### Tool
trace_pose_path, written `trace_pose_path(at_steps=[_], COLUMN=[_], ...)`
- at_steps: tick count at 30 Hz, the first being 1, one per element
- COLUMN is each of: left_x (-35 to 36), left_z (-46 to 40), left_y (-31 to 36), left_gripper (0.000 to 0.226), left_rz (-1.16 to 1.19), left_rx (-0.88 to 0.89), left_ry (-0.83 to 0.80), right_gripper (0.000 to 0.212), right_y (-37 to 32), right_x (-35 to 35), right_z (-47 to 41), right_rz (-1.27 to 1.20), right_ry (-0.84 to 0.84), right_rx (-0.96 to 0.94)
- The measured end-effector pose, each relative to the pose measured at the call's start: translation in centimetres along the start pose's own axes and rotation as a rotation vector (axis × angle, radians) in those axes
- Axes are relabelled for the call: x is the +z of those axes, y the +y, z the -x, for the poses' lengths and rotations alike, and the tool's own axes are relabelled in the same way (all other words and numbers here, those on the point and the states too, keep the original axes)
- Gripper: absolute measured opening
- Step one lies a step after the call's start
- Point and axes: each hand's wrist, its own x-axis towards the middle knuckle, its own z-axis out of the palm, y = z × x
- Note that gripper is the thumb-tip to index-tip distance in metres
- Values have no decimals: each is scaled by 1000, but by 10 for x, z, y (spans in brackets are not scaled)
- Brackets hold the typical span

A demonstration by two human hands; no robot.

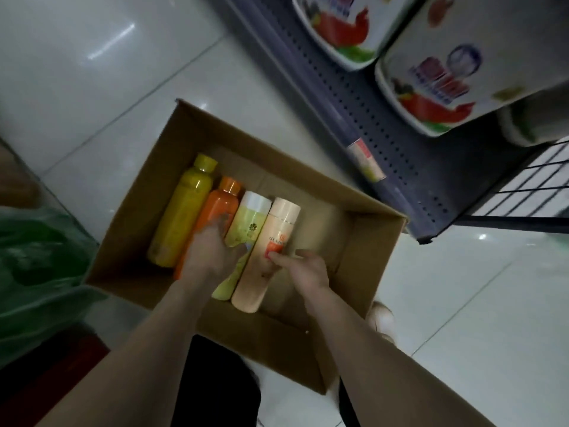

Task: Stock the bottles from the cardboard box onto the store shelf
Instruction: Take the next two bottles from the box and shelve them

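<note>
Both hands inside cardboard box (372, 241): left hand (212, 254) clasps orange bottle (217, 211); right hand (304, 269) open, touching peach bottle (271, 251).

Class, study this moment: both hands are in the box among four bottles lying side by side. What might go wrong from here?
1. The left hand spans the orange bottle and green bottle; one may slip.
2. The right hand only fingertips the peach bottle: weak hold.
3. The shelf already holds tubs; space looks tight.

1. Cardboard box (372, 241): top open; the right half of its floor is bare.
2. Four bottles (181, 211) lie packed side by side against the left wall.
3. Shelf (385, 143) front strip is bare; tubs (446, 87) fill the rear.
</note>
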Motion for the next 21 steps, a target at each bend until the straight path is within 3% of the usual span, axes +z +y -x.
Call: trace_pose_path(at_steps=[4, 7, 17, 21], left_x=[23, 34, 45, 53], left_z=[-14, -17, -20, -18], left_y=[-13, -14, -8, -1], left_gripper=[59, 56, 47, 57], left_rz=[-74, -134, -200, -211], left_rx=[53, 40, 32, 31], left_ry=[52, 98, 107, 105], right_gripper=[65, 70, 61, 64], right_y=[9, 12, 18, 20], right_x=[15, 25, 12, -2], right_z=[-28, -37, -50, -55], right_rz=[-1, -8, 69, 94], right_ry=[-23, -46, -44, -43], right_rx=[-20, -32, -99, -103])
